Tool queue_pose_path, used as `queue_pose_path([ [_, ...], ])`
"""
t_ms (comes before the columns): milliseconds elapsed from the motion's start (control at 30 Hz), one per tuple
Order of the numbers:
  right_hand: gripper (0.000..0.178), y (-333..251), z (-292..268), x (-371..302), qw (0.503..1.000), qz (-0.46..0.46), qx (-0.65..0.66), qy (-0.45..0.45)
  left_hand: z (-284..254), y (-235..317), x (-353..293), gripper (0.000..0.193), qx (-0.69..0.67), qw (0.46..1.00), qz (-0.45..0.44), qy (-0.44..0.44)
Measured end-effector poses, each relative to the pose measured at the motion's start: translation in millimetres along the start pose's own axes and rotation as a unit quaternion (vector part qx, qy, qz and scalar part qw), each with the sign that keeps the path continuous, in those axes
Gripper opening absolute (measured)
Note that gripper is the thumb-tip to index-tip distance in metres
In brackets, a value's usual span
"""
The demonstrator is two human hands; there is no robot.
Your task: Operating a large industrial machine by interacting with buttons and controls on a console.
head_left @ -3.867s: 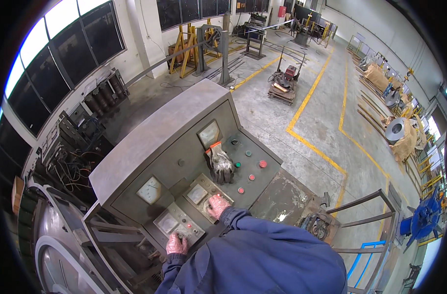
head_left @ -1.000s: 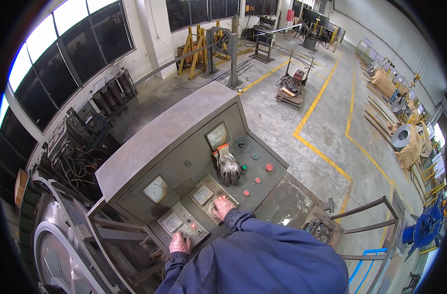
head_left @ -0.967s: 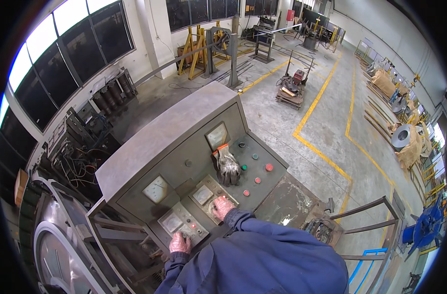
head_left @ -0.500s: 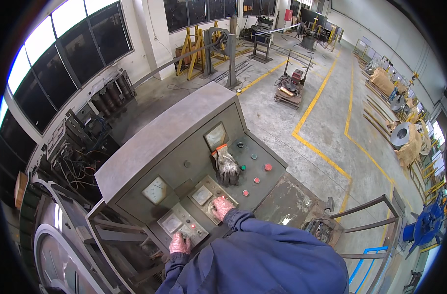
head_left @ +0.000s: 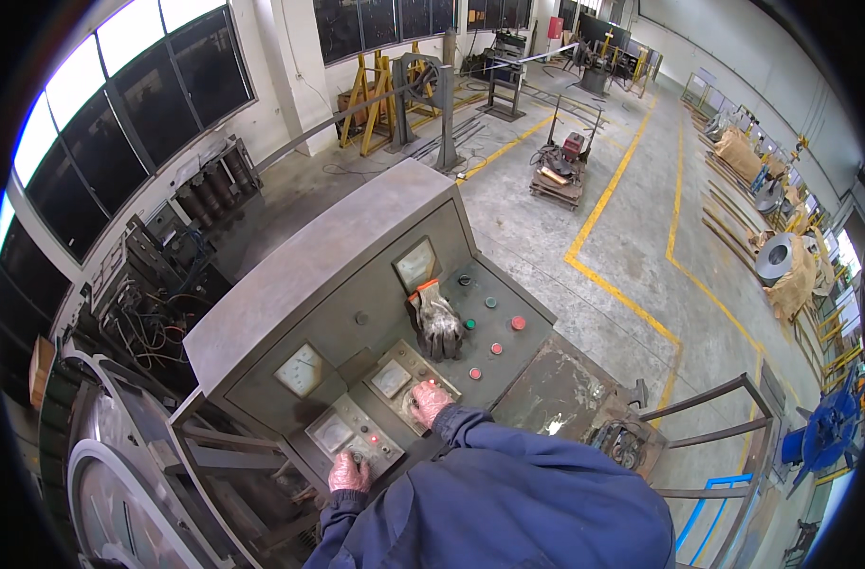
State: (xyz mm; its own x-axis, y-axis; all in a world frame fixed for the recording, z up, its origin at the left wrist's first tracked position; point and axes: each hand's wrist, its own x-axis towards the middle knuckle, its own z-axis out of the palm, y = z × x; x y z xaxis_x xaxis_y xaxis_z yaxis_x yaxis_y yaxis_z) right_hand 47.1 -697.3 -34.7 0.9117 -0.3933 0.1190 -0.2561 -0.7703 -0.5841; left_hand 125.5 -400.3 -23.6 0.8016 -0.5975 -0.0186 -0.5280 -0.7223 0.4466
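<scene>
A grey control console [head_left: 309, 256] stands in front of me, with two small meter panels set into its sloping desk. My left hand [head_left: 348, 472], in a thin clear glove, is closed at the lower edge of the left meter panel [head_left: 353, 432]; what its fingers hold is hidden. Similarly gloved, my right hand [head_left: 432, 404] rests with curled fingers on the lower part of the right meter panel [head_left: 395, 379]. Its fingertips cover whatever they grip. A red light [head_left: 373, 438] glows between the hands. Dirty grey work gloves [head_left: 437, 324] with orange cuffs lie on the console.
Red and green push buttons [head_left: 496, 349] sit right of the work gloves. A worn metal plate [head_left: 546, 394] and a railing [head_left: 708, 427] are at my right. A wheeled cart [head_left: 561, 171] stands on the floor beyond. Metal coils [head_left: 774, 259] line the far right.
</scene>
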Motion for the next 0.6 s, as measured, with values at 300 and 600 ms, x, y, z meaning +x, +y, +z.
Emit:
queue_pose_path([
  [300, 0.027, 0, 0, 1, 1.0, -0.004, -0.011, -0.011, -3, 4, 0, 0.037, 0.001, 1.0, -0.004, -0.007],
  [600, 0.035, 3, 2, 1, 0.998, 0.001, -0.022, -0.05, -2, 2, -1, 0.039, -0.004, 1.0, -0.008, -0.004],
])
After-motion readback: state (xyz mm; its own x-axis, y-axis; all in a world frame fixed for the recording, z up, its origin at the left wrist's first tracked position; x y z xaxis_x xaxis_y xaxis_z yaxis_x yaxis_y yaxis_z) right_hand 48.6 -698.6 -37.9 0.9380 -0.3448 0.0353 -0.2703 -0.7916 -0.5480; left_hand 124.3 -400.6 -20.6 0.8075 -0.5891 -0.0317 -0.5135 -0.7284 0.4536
